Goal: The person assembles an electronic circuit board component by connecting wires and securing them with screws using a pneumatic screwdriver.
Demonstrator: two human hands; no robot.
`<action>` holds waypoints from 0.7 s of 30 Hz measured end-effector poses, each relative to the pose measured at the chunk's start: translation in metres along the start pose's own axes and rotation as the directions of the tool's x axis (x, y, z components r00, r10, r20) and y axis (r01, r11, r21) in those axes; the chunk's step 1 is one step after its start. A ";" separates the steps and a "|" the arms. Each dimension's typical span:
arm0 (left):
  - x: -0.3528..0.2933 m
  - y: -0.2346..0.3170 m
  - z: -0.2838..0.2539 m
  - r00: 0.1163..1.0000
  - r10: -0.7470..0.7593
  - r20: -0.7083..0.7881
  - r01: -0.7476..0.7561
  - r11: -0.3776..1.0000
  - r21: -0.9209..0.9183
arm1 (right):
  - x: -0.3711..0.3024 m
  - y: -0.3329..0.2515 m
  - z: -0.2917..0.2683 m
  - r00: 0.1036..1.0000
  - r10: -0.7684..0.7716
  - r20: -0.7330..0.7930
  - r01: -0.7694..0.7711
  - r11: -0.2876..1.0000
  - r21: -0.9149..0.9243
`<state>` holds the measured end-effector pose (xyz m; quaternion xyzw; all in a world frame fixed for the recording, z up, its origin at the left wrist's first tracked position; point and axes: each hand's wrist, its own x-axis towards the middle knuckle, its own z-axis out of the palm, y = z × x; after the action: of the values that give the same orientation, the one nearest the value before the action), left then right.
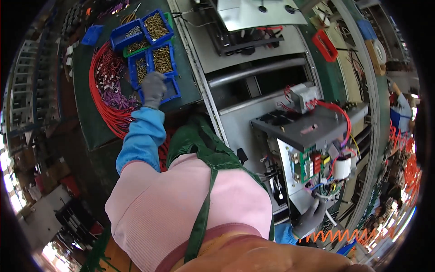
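Currently the left hand [154, 87] is over the near end of the blue bins [172, 89] of screws [161, 59], curled, though around what I cannot tell; well right of those bins, the right hand [311, 217] is near the circuit board [308, 167], its grip unclear

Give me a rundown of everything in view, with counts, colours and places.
Workbench: one, dark green, upper left
Clustered bins: five, blue, on that workbench
Screws: many, mostly brass-coloured, in those bins
Separate bin: one, blue, upper left
Wire bundle: one, red and purple, left of the cluster
Metal sheet: one, silver, top centre
Metal panel: one, dark grey, right of centre
Circuit board: at least one, green, below the panel
Tray: one, red, upper right
Coiled hose: one, orange, lower right
Background: too blurred to count
Left hand: one, grey-gloved, at the clustered bins
Right hand: one, grey-gloved, below the circuit board
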<state>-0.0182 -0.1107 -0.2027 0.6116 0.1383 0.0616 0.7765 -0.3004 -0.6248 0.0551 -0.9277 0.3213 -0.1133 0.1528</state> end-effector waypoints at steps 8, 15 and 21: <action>0.060 -0.024 -0.178 0.745 0.171 -0.645 0.071 0.941 0.331 | 0.001 -0.001 0.010 0.974 0.214 -0.079 -0.217 0.975 -0.036; 0.103 -0.041 -0.194 0.823 0.045 -0.566 0.551 0.180 0.815 | 0.004 0.012 0.014 0.938 0.323 -0.127 -0.319 0.946 0.049; 0.116 -0.059 -0.228 0.753 -0.030 -0.658 0.648 0.210 0.732 | 0.007 -0.001 0.014 0.902 0.403 -0.153 -0.394 0.915 0.084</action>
<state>0.0216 0.1179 -0.3246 0.8526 0.4843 -0.0540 0.1885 -0.2901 -0.6251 0.0429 -0.8254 0.5127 -0.1652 0.1689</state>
